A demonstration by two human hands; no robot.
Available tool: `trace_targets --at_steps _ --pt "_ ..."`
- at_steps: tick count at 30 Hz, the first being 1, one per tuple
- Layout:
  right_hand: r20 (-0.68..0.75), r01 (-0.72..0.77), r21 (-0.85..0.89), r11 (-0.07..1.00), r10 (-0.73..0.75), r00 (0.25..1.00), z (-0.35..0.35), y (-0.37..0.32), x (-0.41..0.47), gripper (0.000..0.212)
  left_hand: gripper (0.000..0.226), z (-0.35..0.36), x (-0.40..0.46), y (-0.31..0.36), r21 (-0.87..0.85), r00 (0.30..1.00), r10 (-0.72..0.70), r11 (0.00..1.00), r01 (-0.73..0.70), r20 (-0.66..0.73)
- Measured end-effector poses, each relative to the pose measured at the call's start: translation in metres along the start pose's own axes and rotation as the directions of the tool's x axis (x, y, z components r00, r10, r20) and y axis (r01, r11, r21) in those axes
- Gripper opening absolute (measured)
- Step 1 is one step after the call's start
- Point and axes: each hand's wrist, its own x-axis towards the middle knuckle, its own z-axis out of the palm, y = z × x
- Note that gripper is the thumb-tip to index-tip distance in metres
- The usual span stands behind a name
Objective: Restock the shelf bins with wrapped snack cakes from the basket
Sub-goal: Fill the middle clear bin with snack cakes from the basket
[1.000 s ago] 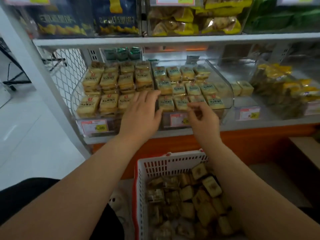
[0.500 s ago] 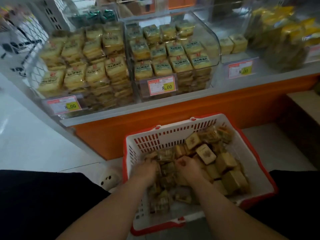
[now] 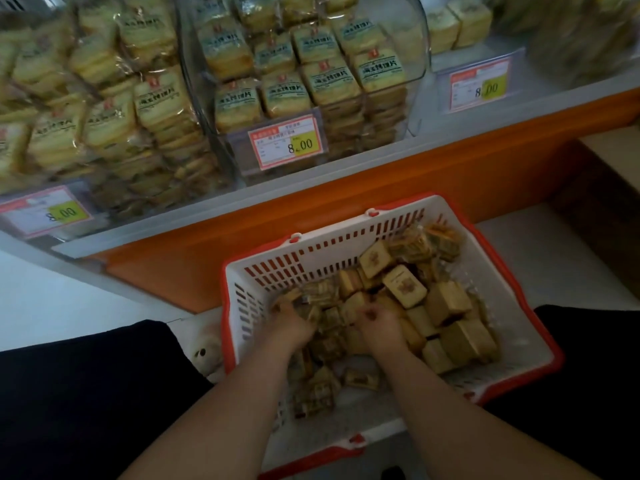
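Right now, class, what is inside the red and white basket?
The basket holds loose wrapped snack cakes. Both hands, left hand and right hand, dig among them. Their fingers and the basket floor are mostly covered.

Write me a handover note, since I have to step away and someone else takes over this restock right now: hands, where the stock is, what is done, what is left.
Left hand: down in the basket, fingers curled among the wrapped snack cakes; blur hides whether it grips one.
Right hand: same, in the pile at the basket's middle; grip unclear.
Stock: the basket sits on the floor below the shelf, many cakes left in it.
Done: the left bin and middle bin look well filled, stacked above their price tags.
Left: lift cakes out, place them in the bins, repeat until the basket is used up.
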Motion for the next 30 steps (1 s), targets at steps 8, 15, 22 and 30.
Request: trace_targets --at_steps 8,15,22,30 --pt "-0.044 -0.021 0.364 0.931 0.040 0.998 -0.013 -0.022 -0.007 0.016 0.034 -0.022 -0.028 0.009 -0.812 0.866 0.128 0.435 0.388 0.483" --pt "0.163 0.004 0.465 0.885 -0.090 0.982 -0.038 -0.069 -0.037 0.015 0.037 -0.050 -0.063 0.020 -0.869 0.887 0.229 0.400 0.291 0.402" --pt "0.369 0.242 0.154 0.958 -0.283 0.885 -0.100 -0.146 -0.065 0.046 0.043 -0.120 -0.116 0.037 -0.862 0.878 0.427 0.506 -0.034 0.215" --pt "0.533 0.554 -0.248 0.795 -0.366 0.763 -0.149 -0.249 -0.111 0.023 0.033 -0.211 -0.173 0.051 -0.586 0.830 0.557 0.677 -0.445 0.012"
